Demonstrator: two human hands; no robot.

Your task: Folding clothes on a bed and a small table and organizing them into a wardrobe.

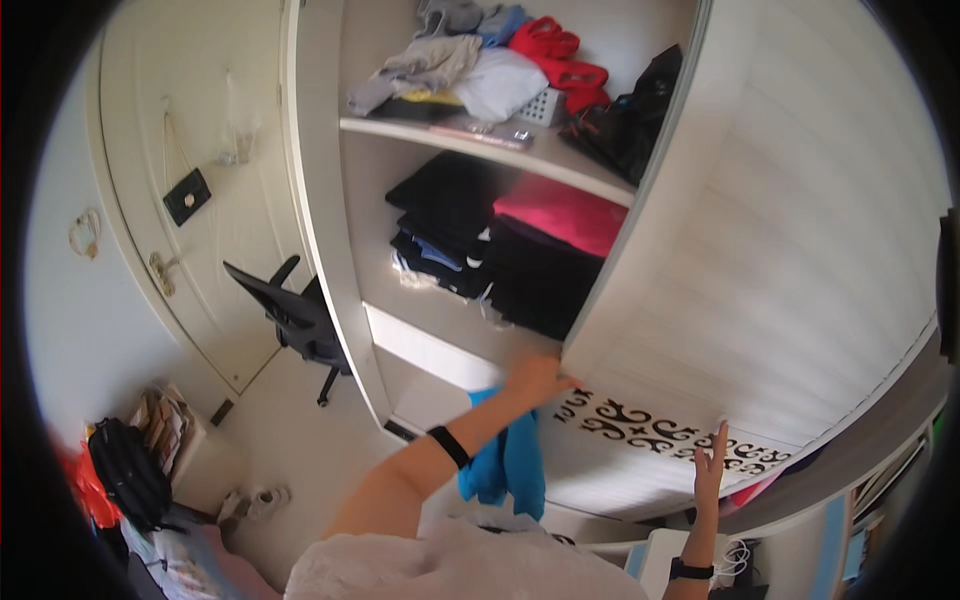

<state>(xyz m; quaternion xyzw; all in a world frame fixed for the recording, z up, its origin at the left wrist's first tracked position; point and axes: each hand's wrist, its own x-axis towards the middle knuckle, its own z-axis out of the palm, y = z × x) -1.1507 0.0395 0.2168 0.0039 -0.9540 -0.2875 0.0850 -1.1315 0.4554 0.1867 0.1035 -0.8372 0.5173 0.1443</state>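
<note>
My left hand is at the near edge of the white sliding wardrobe door, its fingers around or against that edge; how firmly they hold cannot be told. To the right, my right hand is raised by the door's scrollwork pattern, fingers apart and holding nothing. Blue cloth hangs below my left hand. Inside the wardrobe, dark folded clothes and a pink garment lie on the lower level. Rumpled clothes and a black bag fill the shelf above.
A black office chair stands left of the wardrobe, by a cream room door with a small black purse. Shoes, a black backpack and a box of papers are at the lower left. A desk edge is at the lower right.
</note>
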